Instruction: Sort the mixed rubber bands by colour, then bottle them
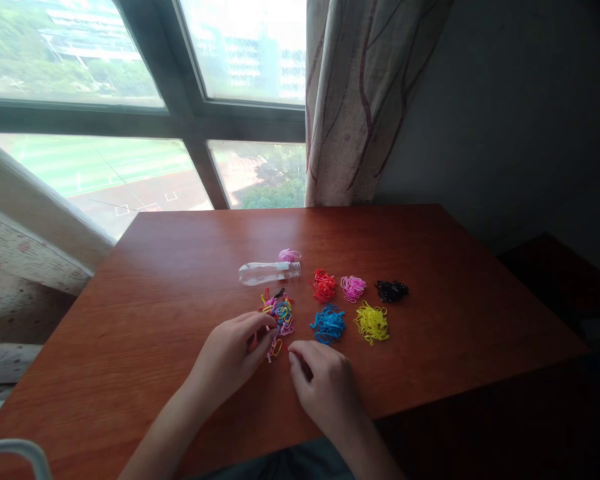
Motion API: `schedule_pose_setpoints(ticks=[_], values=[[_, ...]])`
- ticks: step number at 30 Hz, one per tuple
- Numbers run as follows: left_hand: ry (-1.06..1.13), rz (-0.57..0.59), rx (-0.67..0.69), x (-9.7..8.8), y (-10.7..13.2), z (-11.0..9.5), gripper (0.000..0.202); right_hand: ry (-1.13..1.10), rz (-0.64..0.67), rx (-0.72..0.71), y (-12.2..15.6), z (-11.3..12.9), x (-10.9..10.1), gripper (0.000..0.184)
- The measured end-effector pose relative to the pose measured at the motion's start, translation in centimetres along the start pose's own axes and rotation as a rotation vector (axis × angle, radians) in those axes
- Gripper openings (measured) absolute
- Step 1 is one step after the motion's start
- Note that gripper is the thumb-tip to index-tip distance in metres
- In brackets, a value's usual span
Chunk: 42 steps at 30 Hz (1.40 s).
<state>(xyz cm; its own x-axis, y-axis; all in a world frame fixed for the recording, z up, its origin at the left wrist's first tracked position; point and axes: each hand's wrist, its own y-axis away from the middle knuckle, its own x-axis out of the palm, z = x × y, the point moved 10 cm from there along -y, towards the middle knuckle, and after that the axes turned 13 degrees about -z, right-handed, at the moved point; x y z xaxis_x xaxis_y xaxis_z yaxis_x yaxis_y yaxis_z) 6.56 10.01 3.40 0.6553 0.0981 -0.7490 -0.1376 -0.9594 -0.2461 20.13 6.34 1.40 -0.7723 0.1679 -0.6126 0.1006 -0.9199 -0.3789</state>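
A pile of small mixed-colour rubber bands (284,312) lies on the brown table in front of me. My left hand (243,347) reaches into its left side, thumb and fingers closed among the bands; what they pinch is hard to make out. Just right of the pile's near end, my right hand (320,373) has thumb and forefinger pinched together, with a bit of red rubber band (286,349) showing at the tips. Sorted heaps lie to the right: red bands (323,287), pink bands (353,288), black bands (391,291), blue bands (329,325) and yellow bands (373,323).
Behind the mixed pile a clear plastic bottle (263,273) lies on its side, with a pink item (289,255) beyond its neck. The wooden table (180,260) ends at a window and a curtain (350,100). A white curved bar (20,448) shows at lower left.
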Motion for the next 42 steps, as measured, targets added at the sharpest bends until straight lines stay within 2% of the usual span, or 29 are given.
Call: schedule_pose_setpoints(ticks=[4, 9, 14, 19, 30, 33, 35, 42], values=[[0.000, -0.007, -0.015, -0.3, 2.2, 1.1, 0.016, 0.010, 0.004, -0.015, 0.0, 0.1, 0.1, 0.018], [0.032, -0.075, -0.014, -0.5, 3.6, 1.8, 0.014, 0.057, 0.011, -0.051, 0.1, 0.4, 0.3, 0.014], [0.025, -0.117, -0.017, -0.4, 3.7, 2.1, 0.012, 0.115, 0.061, -0.077, 0.6, 1.7, 1.4, 0.010], [0.059, -0.145, -0.015, -0.9, 3.6, 1.9, 0.012, 0.180, 0.068, -0.042, 0.6, 2.4, 2.5, 0.005], [0.070, -0.133, -0.043, -1.1, 3.4, 1.7, 0.014, 0.083, 0.007, -0.056, 0.5, 2.5, 1.7, 0.016], [0.065, -0.119, -0.051, -1.0, 3.4, 1.7, 0.013, 0.059, -0.033, -0.044, 0.3, 1.9, 0.5, 0.018], [0.055, -0.104, -0.057, -0.8, 3.4, 1.8, 0.014, 0.067, -0.079, -0.037, -0.4, 1.1, -1.1, 0.018], [0.004, -0.070, -0.046, -0.2, 3.7, 2.0, 0.015, 0.288, -0.282, 0.046, -5.2, -5.2, -9.7, 0.022]])
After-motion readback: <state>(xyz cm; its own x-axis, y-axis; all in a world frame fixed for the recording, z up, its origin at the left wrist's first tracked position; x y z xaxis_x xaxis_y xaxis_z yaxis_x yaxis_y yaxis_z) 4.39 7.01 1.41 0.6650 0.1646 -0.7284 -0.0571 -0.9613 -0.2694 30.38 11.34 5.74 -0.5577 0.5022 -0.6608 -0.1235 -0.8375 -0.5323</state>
